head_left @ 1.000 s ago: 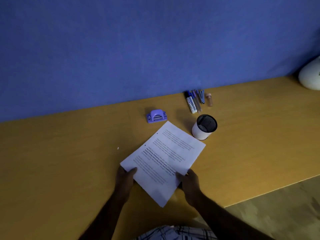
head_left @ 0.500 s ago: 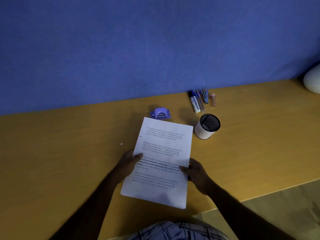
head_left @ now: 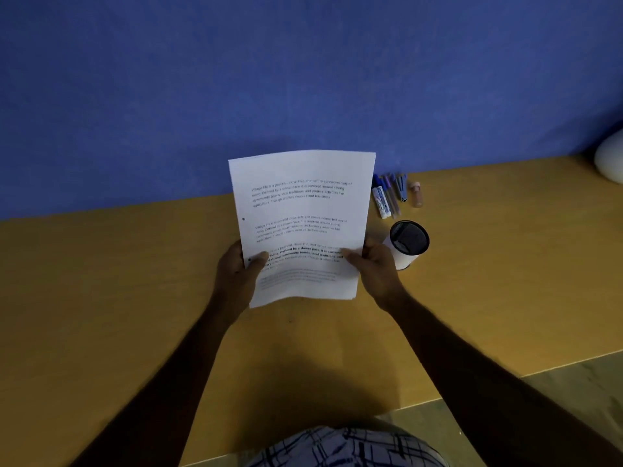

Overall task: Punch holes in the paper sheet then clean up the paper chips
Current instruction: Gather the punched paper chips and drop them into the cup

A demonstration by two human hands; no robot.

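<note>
You hold the paper sheet (head_left: pixel 303 224) up off the desk (head_left: pixel 135 298), printed side toward you. Your left hand (head_left: pixel 236 274) pinches its lower left edge and your right hand (head_left: pixel 374 267) its lower right edge, thumbs on the front and fingers curled behind.

Two small dark dots sit in the left margin, one halfway up and one just by your left thumb. They look like punched holes, so I judge the punching is done, or close to it, and you are checking the result. The cleanup appears to be what is left. I cannot make out any paper chips on the desk, and no punch is in view (it may be hidden behind the sheet).

The desk is a yellow-brown wooden top that meets a blue wall (head_left: pixel 303 79). To the right of the sheet a mesh pen cup (head_left: pixel 409 242) stands near your right hand. Beyond it a cluster of markers (head_left: pixel 386 197) and a small bottle (head_left: pixel 416 193) lie by the wall. A pale rounded object (head_left: pixel 610 160) shows at the far right edge, and the floor (head_left: pixel 573 392) shows at lower right.
</note>
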